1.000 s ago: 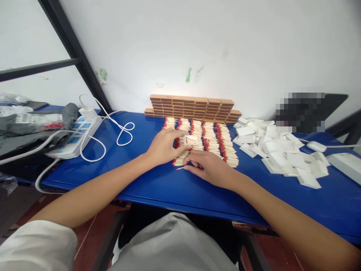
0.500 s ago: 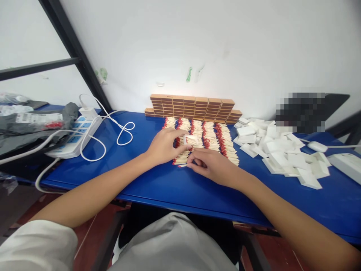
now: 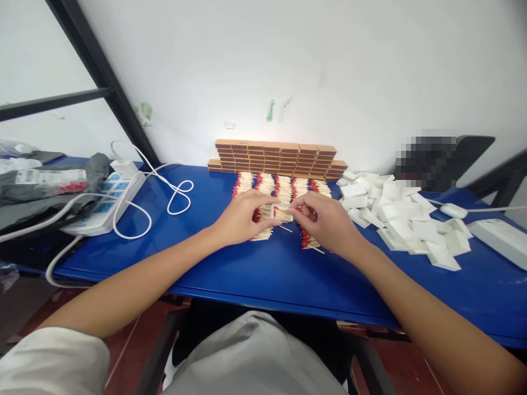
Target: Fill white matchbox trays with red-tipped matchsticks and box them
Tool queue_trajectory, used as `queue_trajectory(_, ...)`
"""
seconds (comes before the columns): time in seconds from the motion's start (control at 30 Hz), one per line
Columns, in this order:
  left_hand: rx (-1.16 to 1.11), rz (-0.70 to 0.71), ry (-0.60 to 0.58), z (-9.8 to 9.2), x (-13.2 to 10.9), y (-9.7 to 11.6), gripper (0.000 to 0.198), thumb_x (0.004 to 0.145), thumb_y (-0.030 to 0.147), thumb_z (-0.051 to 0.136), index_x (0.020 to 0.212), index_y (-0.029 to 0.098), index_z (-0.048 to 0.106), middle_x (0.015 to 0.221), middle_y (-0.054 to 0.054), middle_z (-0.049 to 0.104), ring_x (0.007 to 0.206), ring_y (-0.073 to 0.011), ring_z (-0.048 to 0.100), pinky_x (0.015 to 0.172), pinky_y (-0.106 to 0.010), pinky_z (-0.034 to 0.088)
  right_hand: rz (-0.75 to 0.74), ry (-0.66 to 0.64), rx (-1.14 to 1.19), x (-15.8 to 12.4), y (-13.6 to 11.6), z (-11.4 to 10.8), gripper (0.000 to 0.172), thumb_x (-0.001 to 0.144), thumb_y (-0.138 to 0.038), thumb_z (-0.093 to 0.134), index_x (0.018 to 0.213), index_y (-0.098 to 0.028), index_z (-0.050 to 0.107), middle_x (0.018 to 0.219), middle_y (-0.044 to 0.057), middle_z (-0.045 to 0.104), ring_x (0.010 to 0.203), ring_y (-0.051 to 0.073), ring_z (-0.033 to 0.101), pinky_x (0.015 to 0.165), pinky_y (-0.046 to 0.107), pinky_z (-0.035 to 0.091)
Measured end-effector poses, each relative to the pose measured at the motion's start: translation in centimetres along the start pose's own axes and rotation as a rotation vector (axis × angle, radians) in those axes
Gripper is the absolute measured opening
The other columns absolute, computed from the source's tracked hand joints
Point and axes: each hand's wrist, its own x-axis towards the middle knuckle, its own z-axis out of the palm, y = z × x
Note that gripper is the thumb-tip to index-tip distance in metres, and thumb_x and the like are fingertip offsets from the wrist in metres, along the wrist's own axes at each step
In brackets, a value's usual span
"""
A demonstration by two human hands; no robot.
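Note:
My left hand (image 3: 241,220) holds a small white matchbox tray (image 3: 283,217) between thumb and fingers, above rows of matches. Red-headed matchsticks (image 3: 281,210) lie inside it, heads toward the left. At the tray's right end, my right hand (image 3: 323,218) is closed in a pinch on a matchstick, which its fingertips largely hide. Beneath and behind both hands, red-tipped matches (image 3: 283,187) are laid out in several long rows on the blue table (image 3: 230,274). One loose match (image 3: 285,228) lies just below the tray.
Stacked brown matchboxes (image 3: 272,156) form a low wall behind the rows. To the right is a heap of white trays (image 3: 405,211), with a dark tablet-like object (image 3: 473,159) behind. On the left are a power strip (image 3: 109,203), a white cable (image 3: 181,197) and plastic bags (image 3: 49,181).
My right hand has moved up from a match at the front of the rows to the right end of the tray. My left hand still holds the tray.

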Motion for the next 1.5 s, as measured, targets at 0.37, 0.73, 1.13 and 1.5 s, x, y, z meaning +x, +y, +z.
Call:
queue_trajectory(0.37, -0.008, 0.022, -0.013, 0.3, -0.2, 0.0, 0.043, 0.086, 0.043, 0.085, 0.123, 0.022, 0.074, 0.109, -0.007, 0.077, 0.101, -0.0235, 0.071, 0.093, -0.038, 0.056, 0.007, 0.018, 0.02, -0.2, -0.6, 0.2, 0.005, 0.096, -0.024, 0.065, 0.092, -0.021, 0.065, 0.07, -0.003, 0.051, 0.059, 0.013, 0.049, 0.058, 0.029, 0.038)
queue_trajectory(0.73, 0.142, -0.146, 0.129, 0.0, 0.1, -0.9, 0.039, 0.089, 0.037, 0.081, 0.124, 0.022, 0.074, 0.118, -0.007, 0.077, 0.114, -0.0262, 0.069, 0.102, -0.043, 0.053, -0.153, -0.2, 0.154, -1.4, -2.5, 3.0, 0.007, 0.098, -0.02, 0.064, 0.096, -0.021, 0.069, 0.075, -0.002, 0.053, 0.065, 0.013, 0.05, 0.063, 0.027, 0.039)
queue_trajectory(1.13, 0.123, -0.134, 0.108, 0.1, 0.0, -0.6, 0.039, 0.089, 0.042, 0.081, 0.122, 0.02, 0.074, 0.117, -0.008, 0.077, 0.114, -0.0269, 0.069, 0.103, -0.043, 0.053, -0.036, -0.376, 0.183, -1.4, -2.4, 2.9, 0.005, 0.098, -0.023, 0.066, 0.094, -0.021, 0.068, 0.072, -0.004, 0.051, 0.066, 0.013, 0.047, 0.062, 0.027, 0.035)
queue_trajectory(1.5, 0.134, -0.1, 0.111, 0.1, 0.0, -1.0, 0.039, 0.09, 0.042, 0.079, 0.121, 0.02, 0.074, 0.112, -0.009, 0.077, 0.11, -0.027, 0.069, 0.1, -0.043, 0.054, 0.0, -0.39, 0.224, -1.0, -2.6, 1.9, 0.011, 0.1, -0.027, 0.064, 0.09, -0.022, 0.066, 0.068, -0.005, 0.049, 0.062, 0.013, 0.046, 0.061, 0.028, 0.036)
